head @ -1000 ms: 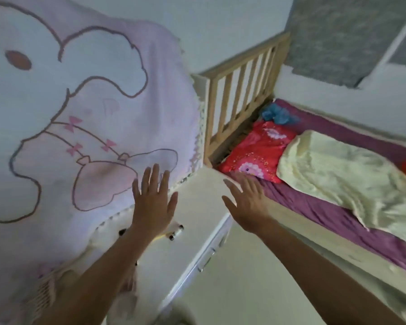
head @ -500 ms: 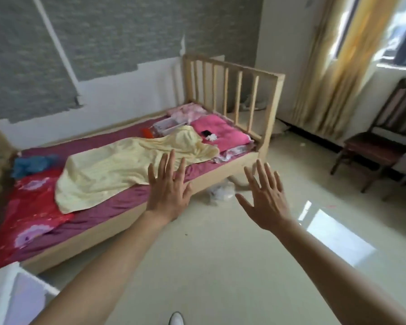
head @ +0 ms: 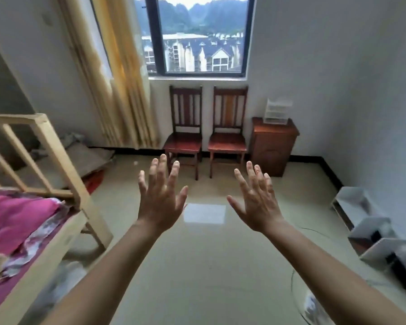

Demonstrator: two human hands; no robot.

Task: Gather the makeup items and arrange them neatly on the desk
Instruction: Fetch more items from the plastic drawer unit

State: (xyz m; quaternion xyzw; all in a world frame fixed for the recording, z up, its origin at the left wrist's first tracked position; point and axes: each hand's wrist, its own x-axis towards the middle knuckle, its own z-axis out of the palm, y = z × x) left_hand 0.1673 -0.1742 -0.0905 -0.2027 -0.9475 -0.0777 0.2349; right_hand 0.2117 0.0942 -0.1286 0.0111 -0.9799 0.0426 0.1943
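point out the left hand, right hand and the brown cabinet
left hand (head: 161,202): head view, back of the hand
right hand (head: 258,205): head view, back of the hand
brown cabinet (head: 271,148): head view, front panel

Glossy beige floor (head: 209,266) fills centre and bottom of frame. Standing on it: left chair (head: 184,143) and right chair (head: 227,143) side by side at upper centre, brown cabinet (head: 273,144) just right of them, wooden bed (head: 56,233) at lower left carrying pink bedding (head: 17,219).

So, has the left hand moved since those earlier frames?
Yes. The left hand has swung right: earlier it overlapped the bed's side, now it is open over the floor, right of the bed footboard, before the chairs.
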